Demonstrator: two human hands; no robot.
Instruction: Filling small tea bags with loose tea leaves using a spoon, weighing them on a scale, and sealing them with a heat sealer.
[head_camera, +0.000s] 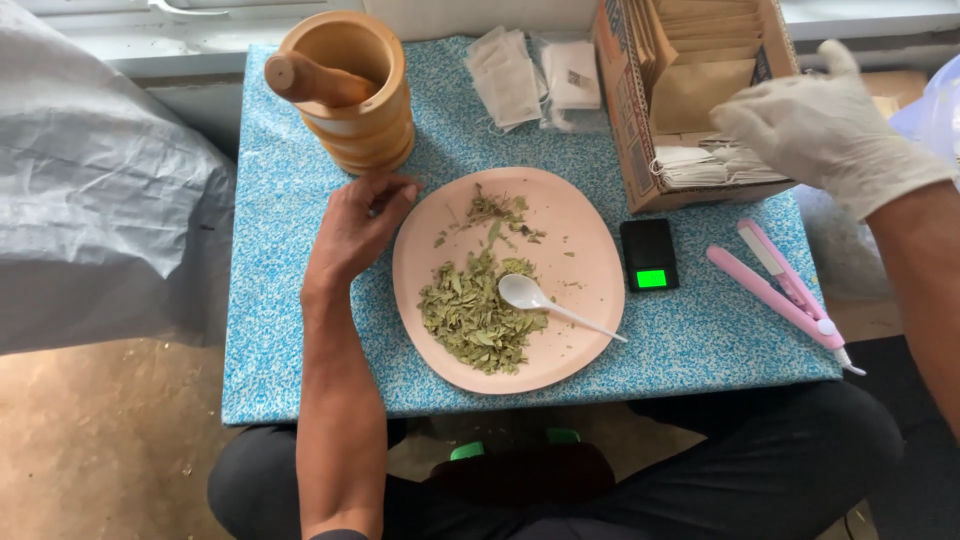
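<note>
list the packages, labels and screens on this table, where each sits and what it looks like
Cardboard box: back right of the blue table, brown and open, with tan envelopes standing inside and white sachets stacked at its front; the gloved right hand reaches over it.
Clear packets: at the back between the wooden mortar and the box, flat, holding white filter bags.
Pocket scale: right of the pink plate, small black rectangle with a lit green screen.

White glove on right hand (830, 125), dark trousers (780, 460)

Wooden mortar (352, 95), pocket scale (649, 254), pink sealer (780, 287).
</note>
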